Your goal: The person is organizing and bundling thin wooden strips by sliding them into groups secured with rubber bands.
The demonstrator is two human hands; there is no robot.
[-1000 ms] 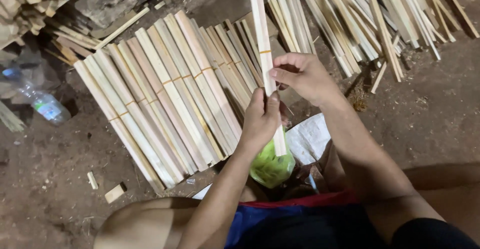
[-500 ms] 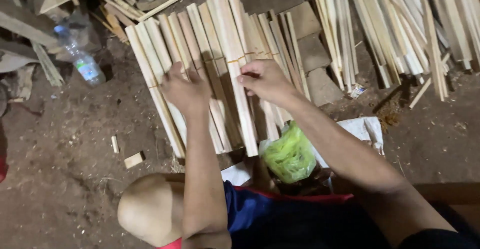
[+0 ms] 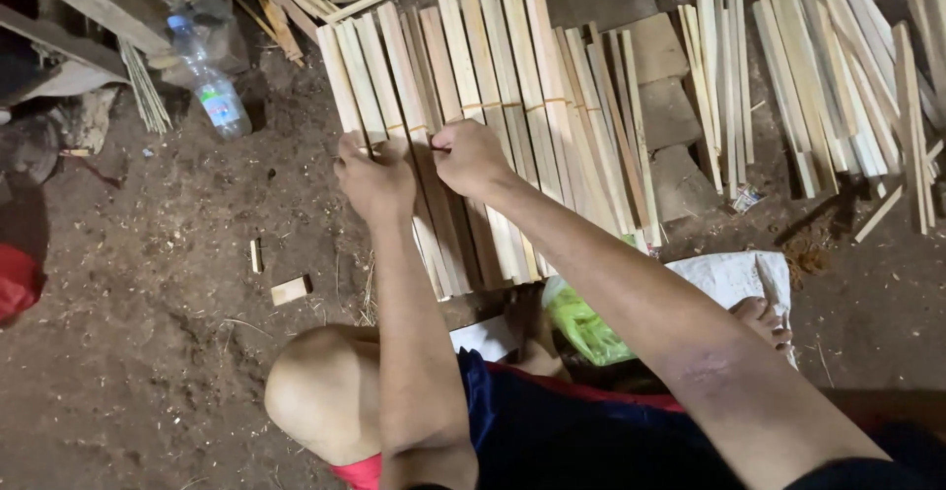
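Your fingers are pinched together on both hands, closed on the thin band that crosses a bundle of pale wooden slats [image 3: 414, 145]. The left hand [image 3: 374, 176] grips at the bundle's near-left edge, the right hand [image 3: 471, 155] just beside it, and something dark and thin shows between the 2, though you cannot tell from here whether it is the band's end or a tie.

By the look of it, you are at the binding step: this bundle lies on the dirt floor [image 3: 148, 352] in the row of bundled slats [image 3: 532, 105], touching its neighbours. The next move calls for steady tension from both hands, so the band does not slip off the slat edges.

Around you: a clear plastic bottle [image 3: 212, 91] lies to the left, well apart. Loose slats [image 3: 838, 76] are heaped at the right. A green plastic bag [image 3: 581, 327] and a white sack [image 3: 729, 278] sit near your knee. A small wood offcut [image 3: 289, 291] lies on the dirt. The tight-packed neighbouring bundles leave little room for fingers.
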